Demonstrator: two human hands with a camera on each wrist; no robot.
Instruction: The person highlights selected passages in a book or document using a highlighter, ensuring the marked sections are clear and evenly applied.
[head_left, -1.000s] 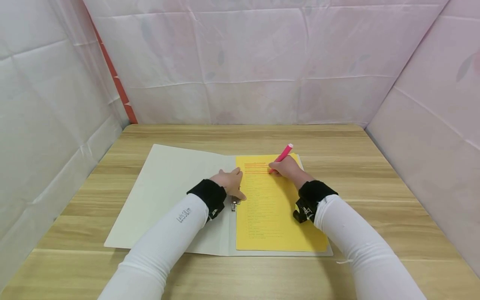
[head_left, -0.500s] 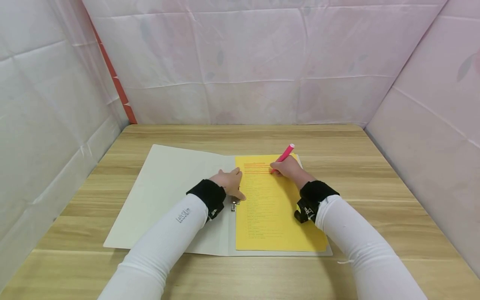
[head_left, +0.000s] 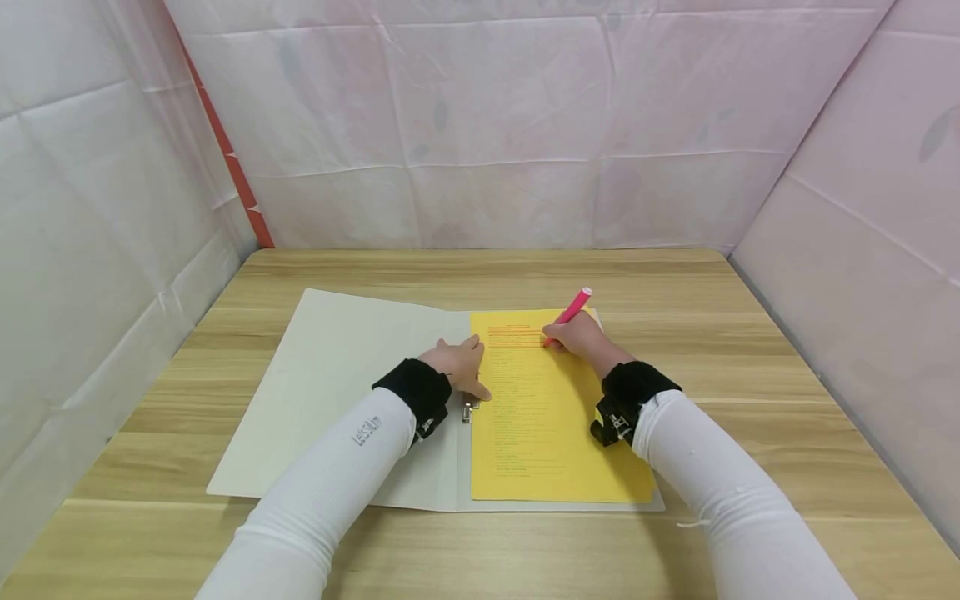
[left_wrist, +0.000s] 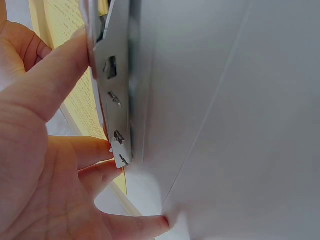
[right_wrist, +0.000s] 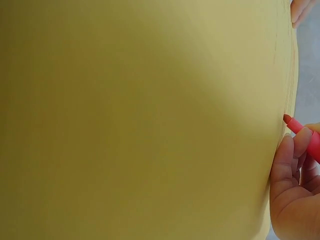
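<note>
An open pale folder point(head_left: 330, 375) lies on the wooden table point(head_left: 750, 350), with a yellow printed sheet point(head_left: 540, 433) on its right half. Several lines at the sheet's top are marked red. My right hand point(head_left: 576, 337) pinches a pink highlighter point(head_left: 574, 305), its tip down on the marked lines. The right wrist view shows the tip of the highlighter point(right_wrist: 294, 124) at the edge of the yellow sheet point(right_wrist: 140, 120). With relaxed fingers, my left hand point(head_left: 463, 365) rests on the folder's spine at the sheet's left edge, just above the metal clip point(head_left: 468, 410). In the left wrist view its thumb point(left_wrist: 55, 80) touches the metal clip point(left_wrist: 114, 95).
Pale cloth walls point(head_left: 487, 125) close the table in at the back and on both sides. Bare wood runs around the folder, widest on the right and along the front edge.
My right hand and the highlighter have slid slightly to the right along the marked line. The left hand has stayed put.
</note>
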